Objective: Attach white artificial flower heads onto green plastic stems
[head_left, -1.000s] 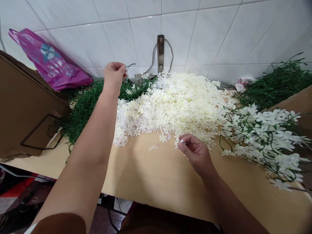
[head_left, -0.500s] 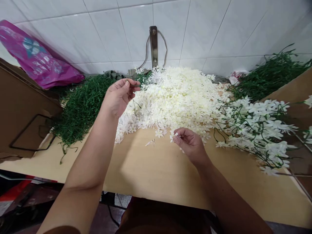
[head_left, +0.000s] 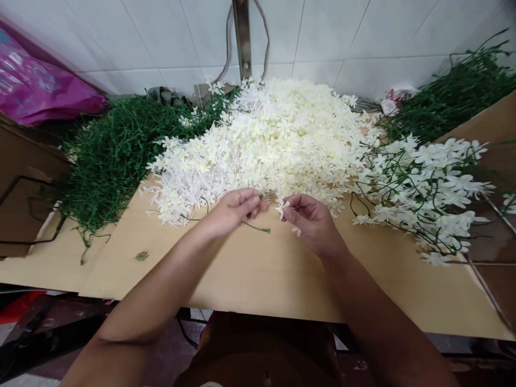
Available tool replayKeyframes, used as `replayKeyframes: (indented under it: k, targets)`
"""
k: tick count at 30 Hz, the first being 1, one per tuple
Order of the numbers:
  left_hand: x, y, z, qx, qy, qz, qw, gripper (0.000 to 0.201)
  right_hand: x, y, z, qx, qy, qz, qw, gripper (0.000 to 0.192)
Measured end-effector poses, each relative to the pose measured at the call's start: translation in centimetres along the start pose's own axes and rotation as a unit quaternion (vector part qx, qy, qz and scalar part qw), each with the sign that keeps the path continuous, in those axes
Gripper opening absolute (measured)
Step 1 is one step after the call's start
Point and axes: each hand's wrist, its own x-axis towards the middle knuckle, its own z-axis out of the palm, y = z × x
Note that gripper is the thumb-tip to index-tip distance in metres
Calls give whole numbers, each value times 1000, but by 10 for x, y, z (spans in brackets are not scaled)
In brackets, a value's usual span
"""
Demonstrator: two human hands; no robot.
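My left hand [head_left: 242, 208] is closed in a pinch on a thin green artificial stem [head_left: 258, 228], whose ends stick out on both sides of the fingers. Just to its right, my right hand [head_left: 308, 217] pinches a small white artificial flower [head_left: 283, 208] between thumb and finger. Another white petal shape shows under that hand. A small gap separates the stem from the flower. Behind both hands spreads a big heap of loose white flowers [head_left: 282, 134], many with thin white stalks.
Green stems [head_left: 116, 145] lie piled at the left, beside a cardboard box [head_left: 24, 188] and a purple bag [head_left: 44, 86]. On the right are stems bearing white flowers [head_left: 427, 188] and more green stems [head_left: 435, 107]. A tiled wall [head_left: 314, 32] backs the wooden table [head_left: 258, 279].
My left hand has come down and to the right from above the heap, with the green stem in it, close to my right hand. My right hand keeps its flower. The view has tilted down.
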Motion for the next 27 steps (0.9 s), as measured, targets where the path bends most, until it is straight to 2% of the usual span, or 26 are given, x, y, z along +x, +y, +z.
replayKeyframes:
  k: [2,5,8,15,19,22,25,27]
  targets:
    - [-5,-8,10,32,-58,-9,998,43,1,1,-2,16,-12,24,1000,36]
    - [-7,-17,17,35,-102,-1,994,40,1,3,-3,39,-64,75,994,34]
    - [-3,-26,15,30,-120,-11,992,36,3,8,-4,66,-106,107,986,34]
    - [5,-40,7,17,-143,-32,989,34,8,16,-6,70,-105,125,984,37]
    - [5,-37,8,34,-145,-27,988,31,7,17,-7,9,-84,107,991,40]
    - [5,-35,10,53,-139,-24,989,29,5,20,-7,-80,-49,58,994,40]
    - [5,-38,12,93,-116,-20,989,27,2,25,-7,-130,-32,5,991,35]
    - [5,-41,13,122,-98,-21,987,26,0,28,-7,-135,-36,-4,990,33]
